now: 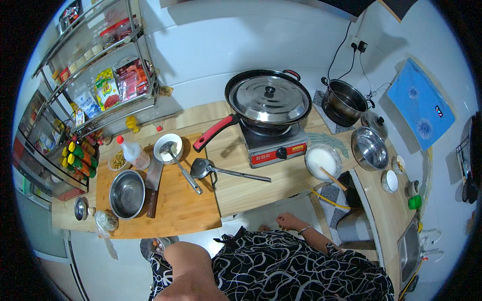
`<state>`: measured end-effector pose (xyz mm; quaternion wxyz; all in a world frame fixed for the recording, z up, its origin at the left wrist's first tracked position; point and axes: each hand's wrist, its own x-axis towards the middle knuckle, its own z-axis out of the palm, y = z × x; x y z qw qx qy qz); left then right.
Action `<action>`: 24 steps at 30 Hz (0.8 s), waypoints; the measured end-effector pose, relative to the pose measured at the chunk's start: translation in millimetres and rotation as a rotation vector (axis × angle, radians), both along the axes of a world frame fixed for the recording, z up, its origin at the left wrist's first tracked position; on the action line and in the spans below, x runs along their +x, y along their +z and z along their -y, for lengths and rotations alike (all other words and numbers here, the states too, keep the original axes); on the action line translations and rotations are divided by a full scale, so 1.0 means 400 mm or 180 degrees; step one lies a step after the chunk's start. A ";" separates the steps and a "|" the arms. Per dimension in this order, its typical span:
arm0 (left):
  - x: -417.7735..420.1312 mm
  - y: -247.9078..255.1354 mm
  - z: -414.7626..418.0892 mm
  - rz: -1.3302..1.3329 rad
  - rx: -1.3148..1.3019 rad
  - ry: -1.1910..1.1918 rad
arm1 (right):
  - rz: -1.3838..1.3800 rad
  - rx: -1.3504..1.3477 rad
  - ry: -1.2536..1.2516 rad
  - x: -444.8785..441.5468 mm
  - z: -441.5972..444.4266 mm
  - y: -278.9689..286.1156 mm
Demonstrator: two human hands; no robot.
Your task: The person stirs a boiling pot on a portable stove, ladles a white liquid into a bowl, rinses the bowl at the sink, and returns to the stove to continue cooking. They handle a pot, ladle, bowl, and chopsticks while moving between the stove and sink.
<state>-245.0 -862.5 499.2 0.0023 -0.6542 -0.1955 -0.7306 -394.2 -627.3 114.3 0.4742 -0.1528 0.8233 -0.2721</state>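
My right hand (pixel 289 222), with a bracelet at its wrist, hangs before my body near the counter's front edge. Its fingers are curled, and I see nothing in them. Of my left side only the bent arm shows at the bottom; the left hand is out of view. Before me a lidded wok (pixel 269 98) with a red-and-black handle sits on a gas stove (pixel 278 145). A wok spatula (pixel 229 173) lies on the counter in front of it. Right of the stove, a bowl of white liquid (pixel 321 162) has a wooden-handled utensil leaning in it.
A cutting board (pixel 180 214) bears a metal basin (pixel 127 193), a cleaver (pixel 152 188), a white bowl (pixel 168 145) with a ladle (pixel 182 169), and a red-capped bottle (pixel 133 152). A dark pot (pixel 344 103) and a steel bowl (pixel 369 148) stand right. A sink (pixel 409 250) is farther right.
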 end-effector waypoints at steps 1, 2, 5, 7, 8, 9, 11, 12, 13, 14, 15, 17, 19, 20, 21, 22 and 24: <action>0.000 -0.002 -0.005 0.0050 0.0010 0.0042 | -0.0035 0.0025 0.0126 0.001 -0.011 -0.002; -0.003 -0.003 -0.009 0.0011 0.0045 0.0067 | -0.0275 -0.0130 0.0240 0.005 -0.026 0.000; 0.019 0.001 -0.015 -0.0112 0.0085 0.0324 | -0.0728 -0.0369 0.0687 0.005 -0.033 -0.018; 0.021 0.000 -0.008 -0.0237 0.0131 0.0370 | -0.0755 -0.0063 0.0776 -0.015 -0.057 -0.107; 0.054 -0.016 -0.001 -0.0041 0.0134 0.0556 | -0.0524 -0.0114 0.0649 -0.016 -0.041 -0.109; 0.069 -0.018 0.005 -0.0064 0.0147 0.0650 | -0.0307 -0.0114 0.0472 -0.014 -0.037 -0.097; 0.085 -0.012 0.015 -0.0138 0.0162 0.0748 | -0.0326 -0.0159 0.0698 -0.030 -0.036 -0.098; 0.103 -0.016 0.019 -0.0180 0.0151 0.0827 | -0.0526 -0.0224 0.1135 -0.033 -0.030 -0.100; 0.121 -0.017 0.022 -0.0205 0.0148 0.0948 | -0.0439 -0.0143 0.1128 -0.033 -0.017 -0.105; 0.139 -0.018 0.025 -0.0228 0.0143 0.1065 | -0.0361 -0.0067 0.1116 -0.034 -0.001 -0.111; 0.158 -0.022 0.029 -0.0253 0.0162 0.1185 | -0.0008 0.0199 0.0666 -0.029 0.023 -0.074; 0.188 -0.027 0.038 -0.0216 0.0254 0.1343 | 0.0336 0.0506 0.0285 -0.024 0.049 -0.067; 0.208 -0.029 0.044 -0.0212 0.0345 0.1433 | 0.0306 0.0544 0.0378 -0.048 0.050 -0.108; 0.215 -0.032 0.048 -0.0210 0.0395 0.1453 | 0.0328 0.0553 0.0346 -0.056 0.053 -0.127; 0.221 -0.036 0.055 -0.0205 0.0432 0.1453 | 0.0356 0.0548 0.0295 -0.057 0.061 -0.139; 0.228 -0.039 0.063 -0.0217 0.0423 0.1504 | 0.0385 0.0543 0.0234 -0.057 0.068 -0.152; 0.246 -0.045 0.083 -0.0241 0.0393 0.1605 | 0.0385 0.0577 0.0302 -0.054 0.091 -0.172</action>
